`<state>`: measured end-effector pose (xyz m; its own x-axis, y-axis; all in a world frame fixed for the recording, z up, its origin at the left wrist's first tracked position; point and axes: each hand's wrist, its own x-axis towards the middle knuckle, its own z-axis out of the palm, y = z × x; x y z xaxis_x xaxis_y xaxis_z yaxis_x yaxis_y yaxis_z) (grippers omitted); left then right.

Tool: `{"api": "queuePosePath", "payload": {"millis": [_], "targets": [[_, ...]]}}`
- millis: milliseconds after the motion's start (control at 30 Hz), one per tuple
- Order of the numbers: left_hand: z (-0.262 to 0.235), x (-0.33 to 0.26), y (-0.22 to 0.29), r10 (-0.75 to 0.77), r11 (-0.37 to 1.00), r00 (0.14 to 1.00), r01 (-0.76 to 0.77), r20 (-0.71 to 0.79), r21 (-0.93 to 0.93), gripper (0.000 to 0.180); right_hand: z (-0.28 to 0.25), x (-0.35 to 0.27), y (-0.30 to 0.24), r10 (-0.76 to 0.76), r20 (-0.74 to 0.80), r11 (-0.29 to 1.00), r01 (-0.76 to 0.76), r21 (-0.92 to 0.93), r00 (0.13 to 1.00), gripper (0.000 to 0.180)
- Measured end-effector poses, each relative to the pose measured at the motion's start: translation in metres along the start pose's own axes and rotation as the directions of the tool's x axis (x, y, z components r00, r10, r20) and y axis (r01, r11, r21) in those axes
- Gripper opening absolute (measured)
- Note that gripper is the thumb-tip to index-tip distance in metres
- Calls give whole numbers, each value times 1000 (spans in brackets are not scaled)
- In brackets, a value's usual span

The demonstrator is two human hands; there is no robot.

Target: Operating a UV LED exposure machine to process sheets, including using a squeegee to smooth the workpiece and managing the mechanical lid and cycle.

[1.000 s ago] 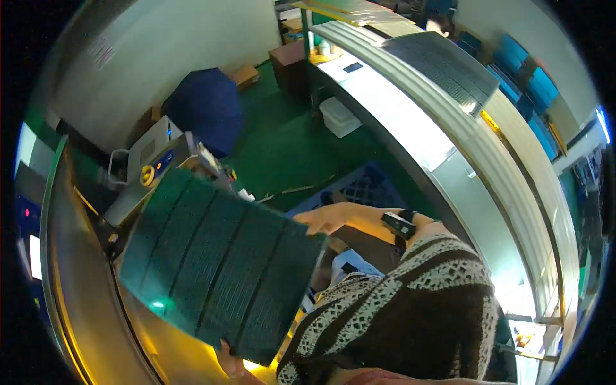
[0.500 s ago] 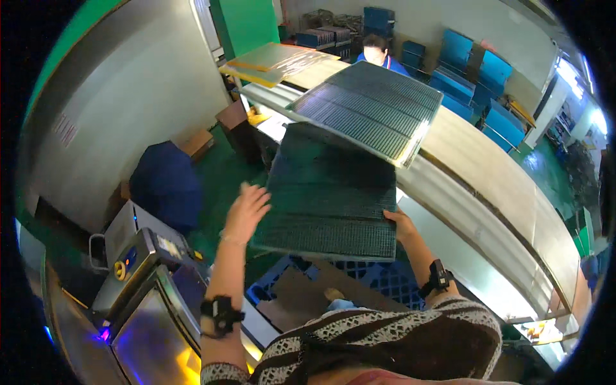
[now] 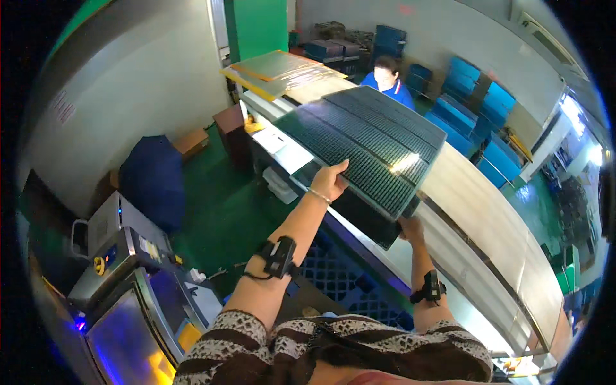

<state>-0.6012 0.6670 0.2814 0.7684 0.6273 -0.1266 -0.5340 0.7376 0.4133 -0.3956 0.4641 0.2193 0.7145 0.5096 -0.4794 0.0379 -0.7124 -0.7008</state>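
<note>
At the far left is a boxy grey metal machine with a round yellow ring on it and a small blue light. Behind it a big dark blue cloth umbrella rests on the green floor. A brown cardboard box sits just past the umbrella, by the wall.

Next, thin see-through yellow sheets lie at the far end of a long table with a pale flat top. Low down, near the person's feet, is a blue plastic pallet full of holes.

The left arm wears a black strap with a small black box. The left hand is grasping the near edge of a flat dark panel with rows of thin lines, with its thumb on top. This upper panel is over the table, tilted a bit, and a bright light shines on it. Under it is a second flat dark panel, which sticks out on the near side.

Behind the panels is another person in a blue shirt. The right hand is grasping the second panel by its near right corner; some of its fingers are hidden.

At the far right, big blue boxes stand on the floor beyond the table.
</note>
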Motion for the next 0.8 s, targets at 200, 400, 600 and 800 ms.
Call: {"api": "queuePosePath", "payload": {"millis": [200,400,600,800], "targets": [[-35,-151,58,244,962,970,-243,8,126,32,-26,14,35,-581,-294,718,307,-625,759,42],[-70,-342,56,649,761,728,-615,-223,206,33,81,-28,-32,-625,292,776,533,339,724,22],[-85,-465,-67,884,331,115,-838,-453,433,45,204,-75,-161,-756,601,622,574,533,261,18],[-46,-475,-198,793,8,-333,-832,-511,555,45,250,-285,-330,-783,333,126,391,912,-526,16]]}}
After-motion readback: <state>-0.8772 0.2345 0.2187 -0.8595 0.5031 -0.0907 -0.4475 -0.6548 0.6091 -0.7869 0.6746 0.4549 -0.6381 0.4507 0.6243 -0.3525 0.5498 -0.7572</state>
